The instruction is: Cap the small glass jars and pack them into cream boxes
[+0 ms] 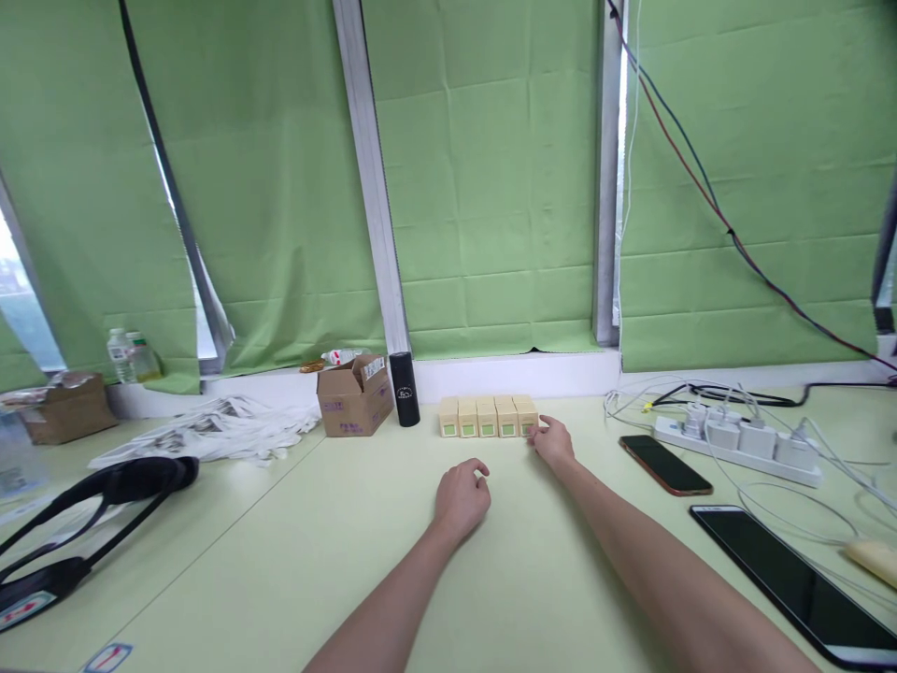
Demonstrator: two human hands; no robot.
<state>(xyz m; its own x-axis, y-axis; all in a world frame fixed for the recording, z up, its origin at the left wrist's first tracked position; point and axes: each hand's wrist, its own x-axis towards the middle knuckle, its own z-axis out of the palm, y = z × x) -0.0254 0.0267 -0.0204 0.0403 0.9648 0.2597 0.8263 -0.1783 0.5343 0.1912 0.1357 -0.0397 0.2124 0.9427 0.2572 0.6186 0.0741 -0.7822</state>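
Observation:
A row of several small tan boxes [488, 418] with green-and-white labels stands on the pale green table, side by side and touching. My right hand [551, 441] is at the right end of the row, its fingers against the last box [525, 412]. Whether the fingers grip that box or only touch it cannot be made out. My left hand [462, 498] rests nearer to me, in front of the row, with fingers curled loosely and a gap between thumb and forefinger. Nothing shows in it.
Left of the row stand a black cylinder [405, 389] and a cardboard box [355, 396], then white straps [224, 430] and a black headset-like item [91, 505]. On the right lie a phone [665, 465], a power strip [735, 450] with cables, and a tablet [791, 575].

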